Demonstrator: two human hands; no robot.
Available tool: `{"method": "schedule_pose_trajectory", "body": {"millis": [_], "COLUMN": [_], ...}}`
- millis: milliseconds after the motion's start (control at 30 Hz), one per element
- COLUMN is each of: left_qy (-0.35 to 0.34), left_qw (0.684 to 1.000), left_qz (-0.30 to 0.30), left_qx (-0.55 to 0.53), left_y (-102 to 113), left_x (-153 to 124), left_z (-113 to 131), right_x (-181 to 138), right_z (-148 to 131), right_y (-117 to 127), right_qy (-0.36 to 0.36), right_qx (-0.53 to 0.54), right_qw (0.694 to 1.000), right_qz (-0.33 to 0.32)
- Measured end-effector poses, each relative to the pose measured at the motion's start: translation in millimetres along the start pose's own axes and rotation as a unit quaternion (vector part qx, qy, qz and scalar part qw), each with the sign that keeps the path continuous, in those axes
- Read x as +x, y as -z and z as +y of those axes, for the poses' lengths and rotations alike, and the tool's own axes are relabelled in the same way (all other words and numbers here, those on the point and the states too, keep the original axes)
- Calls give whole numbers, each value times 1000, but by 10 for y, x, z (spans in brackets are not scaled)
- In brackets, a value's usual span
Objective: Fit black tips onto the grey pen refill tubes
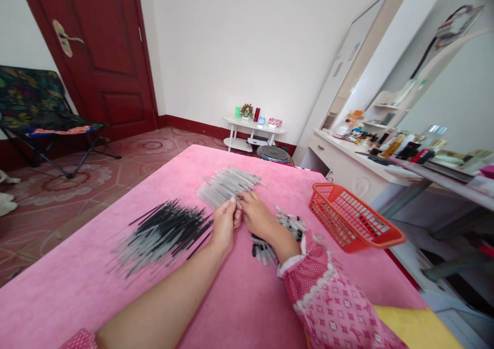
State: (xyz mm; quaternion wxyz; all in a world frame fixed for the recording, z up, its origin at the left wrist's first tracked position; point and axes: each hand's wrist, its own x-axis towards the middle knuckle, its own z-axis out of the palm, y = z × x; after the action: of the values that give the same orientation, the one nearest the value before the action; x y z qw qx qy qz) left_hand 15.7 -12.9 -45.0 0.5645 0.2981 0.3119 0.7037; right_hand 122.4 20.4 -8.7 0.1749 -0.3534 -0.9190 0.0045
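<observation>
My left hand (224,223) is closed in a pinch at the middle of the pink table, its thumb and fingertips pressed together. My right hand (255,212) meets it from the right, fingers curled and closed at the same spot. Whatever sits between the fingertips is too small or hidden to make out. Just beyond both hands lies a pile of clear pen barrels (226,184). To the left is a heap of pen refills (170,225), black at one end and pale at the other. Partly behind my right wrist are small clear and black pen caps (264,251).
An orange-red plastic basket (351,225) stands at the table's right edge. Pink cloth (231,302) covers the table. Beyond it are a low white stand (252,125) and a round dark-topped stool (274,154). A cluttered dresser (347,153) is on the right, a folding chair (50,117) on the left.
</observation>
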Motion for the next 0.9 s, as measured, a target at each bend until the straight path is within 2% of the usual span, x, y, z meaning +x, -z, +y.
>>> {"method": "schedule_pose_trajectory", "body": {"millis": [233, 500, 700, 900], "left_qy": [2, -2, -17, -17], "left_qw": [1000, 999, 998, 998], "left_qz": [6, 31, 54, 50], "left_qx": [4, -10, -30, -26], "left_y": [-34, -42, -40, -38], "left_x": [-4, -32, -18, -20], "left_z": [10, 36, 19, 14], "right_x": [38, 18, -9, 7], "right_z": [-12, 77, 16, -58], "right_y": [-23, 86, 19, -30], "right_qy": [8, -28, 32, -1], "right_qx": [-10, 50, 34, -28], "right_qw": [1000, 996, 999, 1000], "right_qz": [12, 72, 23, -14]}}
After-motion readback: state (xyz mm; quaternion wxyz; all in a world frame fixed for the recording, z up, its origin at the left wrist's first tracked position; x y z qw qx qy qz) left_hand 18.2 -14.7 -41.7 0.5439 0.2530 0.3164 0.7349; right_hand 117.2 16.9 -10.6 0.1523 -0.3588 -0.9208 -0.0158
